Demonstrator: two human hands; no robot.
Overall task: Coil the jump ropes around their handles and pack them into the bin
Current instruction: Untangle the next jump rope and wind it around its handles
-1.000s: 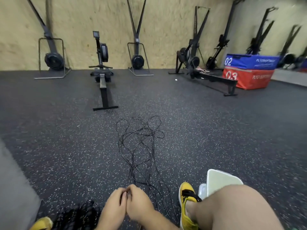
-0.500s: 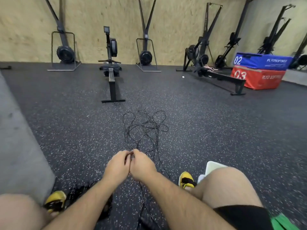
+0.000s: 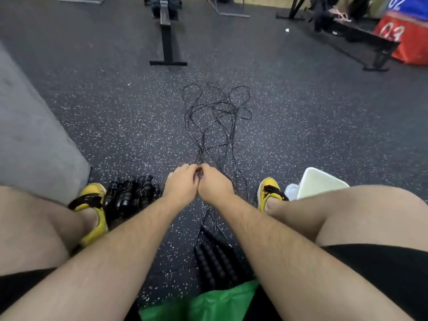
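The left hand (image 3: 183, 184) and right hand (image 3: 215, 185) stay pinched together on the black ropes (image 3: 201, 152). The tangle beyond the grip looks unchanged, with the handles (image 3: 213, 253) lying behind it. So winding seems not begun; the bin (image 3: 322, 184) sits right of the grip.

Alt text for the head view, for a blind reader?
A seated person's left hand and right hand pinch thin black jump-rope cords that trail forward in a tangle over speckled black rubber floor. Black ribbed handles lie nearest the camera; a white plastic bin stands by the right yellow shoe.
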